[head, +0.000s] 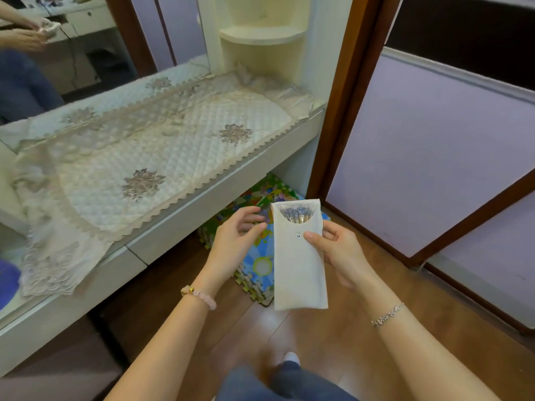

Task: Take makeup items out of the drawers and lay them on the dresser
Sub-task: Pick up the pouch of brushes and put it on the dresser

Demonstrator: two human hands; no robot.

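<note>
Right hand: the right hand [338,250] grips the cream fabric pouch with a metal snap [299,273] at its right edge. The thumb lies flat on the front just beside the snap, the other fingers behind.
Left hand: the left hand [236,237] is loosely curled just beside the pouch's upper left edge and holds nothing. Whether a fingertip touches the cloth I cannot tell.
Pouch: it is held upright in the air above the floor, in front of the desk and not on it. The mouth is open, with dark brush heads [295,214] showing at the top.
Handling: it looks light and limp to me. The cloth will fold, and only the brush handles inside give it a spine. Tipped mouth-down, the brushes could slide out.
Where to hold: round the middle, across the handles, as the right hand does.
Desk: a white desk [202,202] under a quilted cream lace-edged cloth [144,157], where the pouch should lie flat.
Below: colourful foam puzzle mats [260,256] stacked on the wooden floor [333,337].
</note>
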